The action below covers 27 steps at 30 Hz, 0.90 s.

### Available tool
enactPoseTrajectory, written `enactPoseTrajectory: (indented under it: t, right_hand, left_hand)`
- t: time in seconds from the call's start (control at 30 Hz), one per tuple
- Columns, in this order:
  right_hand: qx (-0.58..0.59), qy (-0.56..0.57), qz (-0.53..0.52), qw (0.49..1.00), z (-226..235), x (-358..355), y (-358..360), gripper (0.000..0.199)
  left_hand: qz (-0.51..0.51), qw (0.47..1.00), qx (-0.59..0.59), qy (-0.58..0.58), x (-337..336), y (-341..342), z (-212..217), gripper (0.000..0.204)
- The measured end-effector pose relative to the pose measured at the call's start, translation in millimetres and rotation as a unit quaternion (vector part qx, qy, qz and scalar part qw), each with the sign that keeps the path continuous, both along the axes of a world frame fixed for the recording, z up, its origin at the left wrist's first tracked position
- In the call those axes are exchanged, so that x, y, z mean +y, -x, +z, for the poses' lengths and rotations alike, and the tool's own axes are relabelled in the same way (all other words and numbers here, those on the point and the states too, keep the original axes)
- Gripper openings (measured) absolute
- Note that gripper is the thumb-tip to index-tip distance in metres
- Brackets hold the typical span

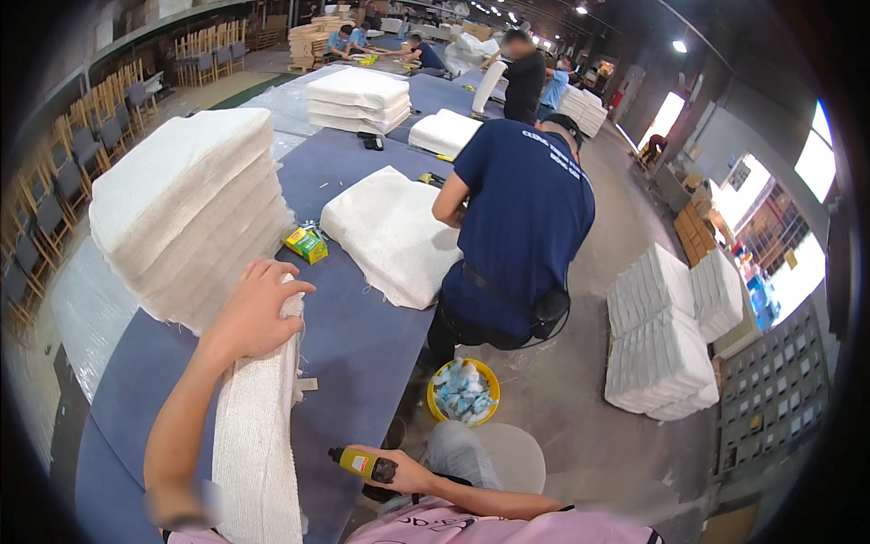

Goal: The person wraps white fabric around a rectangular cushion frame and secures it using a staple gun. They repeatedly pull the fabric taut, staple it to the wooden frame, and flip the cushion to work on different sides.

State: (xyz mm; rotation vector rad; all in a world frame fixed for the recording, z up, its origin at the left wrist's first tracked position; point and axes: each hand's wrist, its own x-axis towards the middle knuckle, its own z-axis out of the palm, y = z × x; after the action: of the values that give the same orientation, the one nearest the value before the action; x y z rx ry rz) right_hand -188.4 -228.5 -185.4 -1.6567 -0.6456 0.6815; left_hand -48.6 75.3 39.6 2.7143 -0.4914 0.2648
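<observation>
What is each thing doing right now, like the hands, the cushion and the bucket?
left hand: resting open on top of the cushion
white cushion: standing on edge on the blue table
right hand: closed around the yellow tool
yellow tool: held level
cushion stack: piled high
yellow bucket: full

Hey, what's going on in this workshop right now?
A person stands a white fabric-covered cushion on edge on a long blue worktable, steadying its top with the left hand. The right hand grips a yellow and black hand tool near the lap. A tall stack of cushions sits to the left. Just ahead, a co-worker in a navy shirt bends over another cushion.
</observation>
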Motion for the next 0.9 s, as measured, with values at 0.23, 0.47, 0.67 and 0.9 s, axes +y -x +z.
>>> enactPoseTrajectory:
  t: [0.23,0.47,0.67,0.9]
  right_hand:
    - [0.027,0.178,-0.103,0.978,-69,29,-58,0.07]
    - [-0.008,0.291,-0.159,0.943,-147,45,-102,0.036]
    - [-0.072,0.281,-0.18,0.94,-156,46,-90,0.045]
    - [-0.019,0.321,-0.181,0.929,-142,48,-92,0.056]
  left_hand:
    - [-0.007,1.0,0.014,0.025,10,-2,7,0.031]
    - [-0.003,0.999,0.021,0.049,25,1,10,0.028]
    - [0.008,0.996,0.042,0.08,30,5,9,0.029]
    - [0.005,0.997,0.012,0.071,25,14,14,0.03]
